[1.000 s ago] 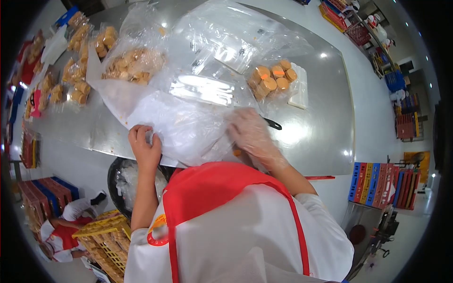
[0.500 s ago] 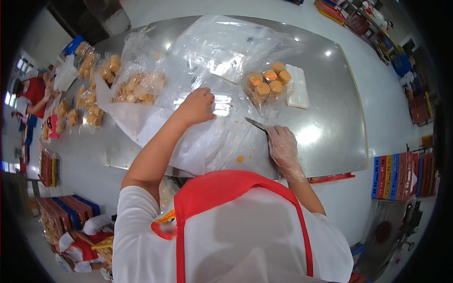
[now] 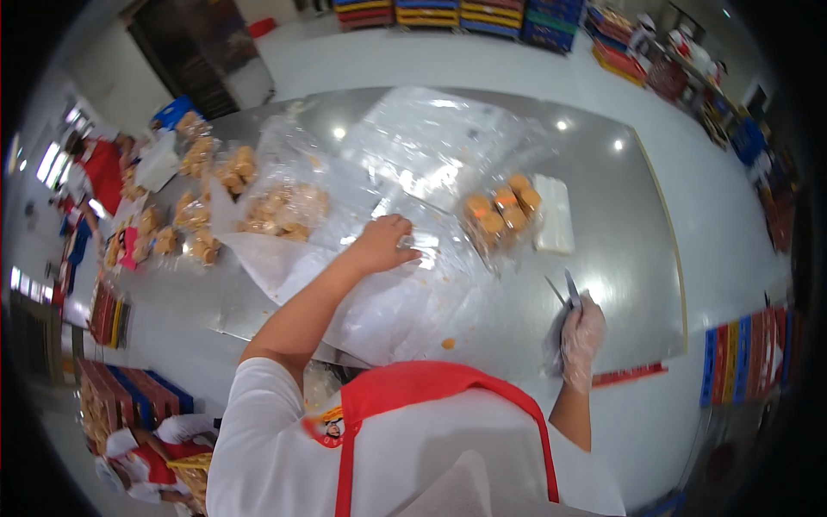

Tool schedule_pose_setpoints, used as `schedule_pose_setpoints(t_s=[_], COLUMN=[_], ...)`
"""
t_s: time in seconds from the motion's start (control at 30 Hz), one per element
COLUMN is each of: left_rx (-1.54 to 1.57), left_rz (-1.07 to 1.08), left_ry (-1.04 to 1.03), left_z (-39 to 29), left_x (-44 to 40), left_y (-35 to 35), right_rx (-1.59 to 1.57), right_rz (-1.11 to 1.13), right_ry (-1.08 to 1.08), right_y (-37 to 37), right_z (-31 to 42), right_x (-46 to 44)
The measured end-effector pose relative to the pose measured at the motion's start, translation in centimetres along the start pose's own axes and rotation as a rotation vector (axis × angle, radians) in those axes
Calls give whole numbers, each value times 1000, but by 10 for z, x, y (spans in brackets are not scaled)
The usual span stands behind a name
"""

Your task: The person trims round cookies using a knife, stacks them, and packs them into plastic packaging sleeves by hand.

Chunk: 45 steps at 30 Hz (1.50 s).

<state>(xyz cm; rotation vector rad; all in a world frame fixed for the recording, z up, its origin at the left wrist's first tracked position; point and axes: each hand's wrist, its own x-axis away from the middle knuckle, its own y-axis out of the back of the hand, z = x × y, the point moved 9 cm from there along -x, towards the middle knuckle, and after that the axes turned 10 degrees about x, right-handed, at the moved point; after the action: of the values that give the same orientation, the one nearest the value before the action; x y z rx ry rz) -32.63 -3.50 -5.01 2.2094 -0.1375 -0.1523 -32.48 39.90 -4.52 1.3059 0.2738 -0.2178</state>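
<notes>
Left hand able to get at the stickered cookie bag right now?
Likely yes: the left hand looks free, and only clear plastic film seems to lie between it and the cookie bag; the right hand is off to the side.

1. Two hands of the wearer: one left hand (image 3: pixel 383 245), one right hand (image 3: pixel 585 332).
2. One knife (image 3: pixel 573 289).
3. One surface (image 3: pixel 633 258).
4. At least one plastic sheet (image 3: pixel 379 320).
5. One bag of biscuit stacks (image 3: pixel 501 214), about six round tops showing.
6. One large bag of pieces (image 3: pixel 282 214).
7. At least five smaller packs (image 3: pixel 204 247), overlapping.
8. One white stack (image 3: pixel 553 215).
9. At least two co-workers (image 3: pixel 105 177).
</notes>
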Motion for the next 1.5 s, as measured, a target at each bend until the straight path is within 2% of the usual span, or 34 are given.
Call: schedule_pose_setpoints(t_s=[0.1,0.2,0.23,0.33,0.47,0.6,0.63,0.73,0.83,0.93,1.03,1.3,1.5], left_rx=[-277,-311,-346,-356,-282,-204,-175,-162,-119,-53,-9,-5,14], left_rz=[-392,-587,-563,-533,-556,-587,-576,-552,-601,-549,-510,-486,-393], left_ry=[64,143,208,154,78,67,91,137,111,116,74,48,60], left_z=[-7,-3,-1,8,7,10,12,12,15,10,10,16,12], left_x=[8,17,19,22,29,31,31,31,34,36,36,32,33], left_y=[20,22,18,2,-3,-1,-1,1,2,6,6,-2,-2], right_rx=[-284,-383,-376,-331,-167,-201,-248,-56,60,64,11,-34,-3], right_rz=[-84,-173,-133,-191,-140,-213,-128,-322,-237,-203,-323,-280,-258], right_ry=[-105,-174,-202,-275,-186,-117,-149,-25,-36,-88,-34,-49,-33], right_y=[-2,8,0,3,2,-6,-14,-2,0,-1,2,1,-3], right_z=[-16,-24,-32,-37,-35,-39,-44,-29,-27,-28,-29,-33,-35], right_x=[-6,-8,-11,-20,-29,-25,-26,-21,-22,-22,-20,-19,-23])
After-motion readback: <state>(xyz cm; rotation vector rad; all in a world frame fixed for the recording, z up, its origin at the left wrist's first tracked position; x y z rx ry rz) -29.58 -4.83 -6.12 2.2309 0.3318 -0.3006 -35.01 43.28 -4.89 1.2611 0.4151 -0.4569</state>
